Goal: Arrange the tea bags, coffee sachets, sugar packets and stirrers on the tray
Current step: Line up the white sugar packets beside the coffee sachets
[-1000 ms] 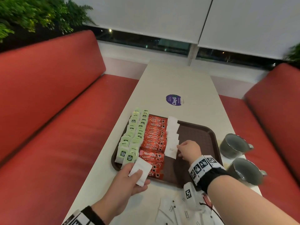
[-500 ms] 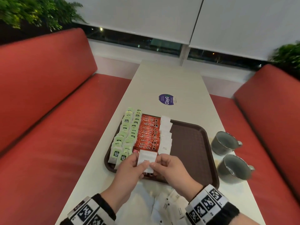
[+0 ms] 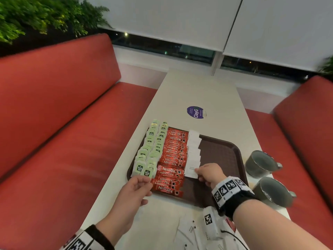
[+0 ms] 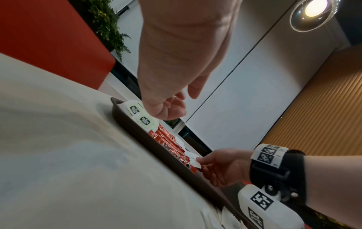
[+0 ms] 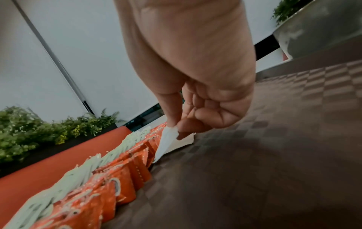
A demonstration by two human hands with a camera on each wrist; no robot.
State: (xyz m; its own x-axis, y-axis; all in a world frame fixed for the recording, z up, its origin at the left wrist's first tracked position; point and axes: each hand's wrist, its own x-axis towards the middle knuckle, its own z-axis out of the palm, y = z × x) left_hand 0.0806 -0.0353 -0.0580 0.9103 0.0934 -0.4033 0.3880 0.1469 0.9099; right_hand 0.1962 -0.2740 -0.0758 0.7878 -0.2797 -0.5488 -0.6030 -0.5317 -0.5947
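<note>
- Sugar packet (image 3: 191, 170) is pinched by its corner between thumb and forefinger of the right hand (image 3: 210, 173), the other fingers curled in; holding only the edge probably lets the packet be laid flat at the near end of the white row.
- That packet sits at the centre of the head view, low over the tray (image 3: 223, 150), overlapping the sugar packets (image 3: 193, 147) already lined up.
- The left hand (image 3: 133, 193) hovers at the tray's near left corner, lower left of centre, fingers loosely curled and holding nothing, seemingly waiting for its next pick.
- The tray holds three columns side by side: green tea bags (image 3: 151, 150) leftmost, red coffee sachets (image 3: 173, 159) in the middle, white sugar beside them; its right half is bare brown surface, likely kept for stirrers, none of which show.
- Loose packets (image 3: 191, 231) lie on the counter (image 3: 198, 91) at the bottom edge, still to be placed.
- Two grey cups (image 3: 261, 164) stand on the counter right of the tray.
</note>
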